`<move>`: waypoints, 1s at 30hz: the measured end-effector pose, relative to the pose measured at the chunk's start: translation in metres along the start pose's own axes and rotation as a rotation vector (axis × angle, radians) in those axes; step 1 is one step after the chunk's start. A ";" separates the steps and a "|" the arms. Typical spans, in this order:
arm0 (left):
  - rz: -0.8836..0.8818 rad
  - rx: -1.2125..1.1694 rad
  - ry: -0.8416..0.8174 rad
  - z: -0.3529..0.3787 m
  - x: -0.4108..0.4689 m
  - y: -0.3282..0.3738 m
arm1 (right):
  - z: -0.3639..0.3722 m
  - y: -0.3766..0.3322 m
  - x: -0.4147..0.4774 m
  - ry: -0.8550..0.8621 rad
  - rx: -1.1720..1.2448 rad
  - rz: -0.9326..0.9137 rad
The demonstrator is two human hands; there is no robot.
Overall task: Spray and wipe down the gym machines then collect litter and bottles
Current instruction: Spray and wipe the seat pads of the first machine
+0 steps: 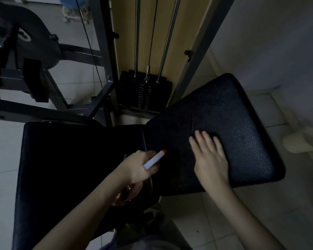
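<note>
A: Well, looks like the wiping step: pressing flat on the tilted pad (242,123) with the right hand (210,157), fingers straight and close together. Possibly a dark cloth beneath them; too dim to tell.

B: And on the other side?

A: Gripping the spray bottle (154,159) in the left hand (134,170), fingers curled round its neck, above the inner edge of the seat pad (70,168). White nozzle, orange tip, pointing toward the tilted pad, just short of the right hand. Clear body mostly hidden under the fist.

B: So, next?

A: Probably calls for sweeping outward over the rest of the pad, palm kept flat, then spraying and wiping the seat. Litter and bottles likely last; none in sight.

B: Condition of that pad?

A: Black, pebbled like leather, rounded corners, no tear showing, no plain wet sheen either. Sits angled up from the seat, near the weight stack (145,94).
</note>
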State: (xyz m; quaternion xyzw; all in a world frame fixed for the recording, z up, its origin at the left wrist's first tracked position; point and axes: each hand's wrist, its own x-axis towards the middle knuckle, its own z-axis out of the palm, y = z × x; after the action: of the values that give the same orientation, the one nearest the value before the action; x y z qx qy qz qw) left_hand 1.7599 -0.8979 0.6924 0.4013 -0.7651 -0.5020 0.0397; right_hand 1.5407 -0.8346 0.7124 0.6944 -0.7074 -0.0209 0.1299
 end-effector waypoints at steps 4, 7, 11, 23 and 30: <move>-0.026 -0.026 0.050 -0.003 -0.002 -0.007 | 0.012 -0.014 -0.011 0.006 0.002 0.005; 0.001 -0.053 0.076 -0.004 -0.001 -0.013 | 0.026 -0.029 -0.046 -0.091 0.071 -0.180; -0.004 -0.084 0.093 -0.004 -0.002 -0.017 | 0.006 -0.005 -0.052 -0.049 0.098 -0.089; -0.002 -0.061 0.095 -0.004 0.007 -0.020 | 0.019 -0.026 -0.050 -0.110 0.057 -0.112; -0.023 -0.039 0.096 -0.006 0.016 -0.023 | 0.024 -0.026 0.006 0.020 0.060 -0.074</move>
State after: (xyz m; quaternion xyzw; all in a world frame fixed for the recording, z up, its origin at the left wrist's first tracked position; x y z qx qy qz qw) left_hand 1.7656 -0.9170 0.6716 0.4331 -0.7476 -0.4973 0.0784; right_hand 1.5614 -0.8451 0.6846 0.7238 -0.6803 0.0023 0.1152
